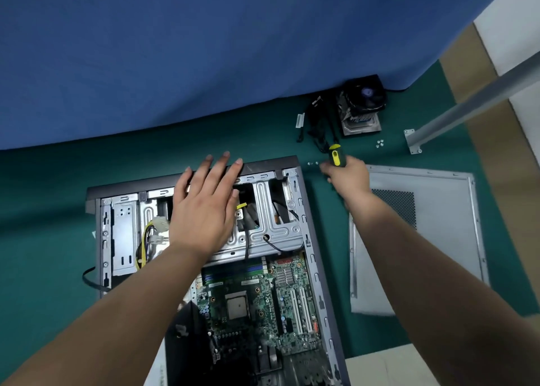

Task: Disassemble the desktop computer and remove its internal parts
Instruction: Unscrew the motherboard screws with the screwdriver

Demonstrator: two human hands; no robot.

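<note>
Both hands are over the far end of the work: the left hand [204,207] is spread flat, fingers straight, above the drive cage [263,233] of the open computer case [317,268], which lies on its side on the green bench [43,239]. The right hand [346,178] grips a yellow-and-black screwdriver [335,155] just off the case's far right corner, beside a few loose screws [313,163]. The side panel [438,210] and the cooler with its fan [362,105] already lie apart, and the motherboard [263,298] still sits inside with its CPU bare. By my reading, the cage is the step in hand; next the driver tip must find its remaining screws while the flat hand steadies the chassis.
</note>
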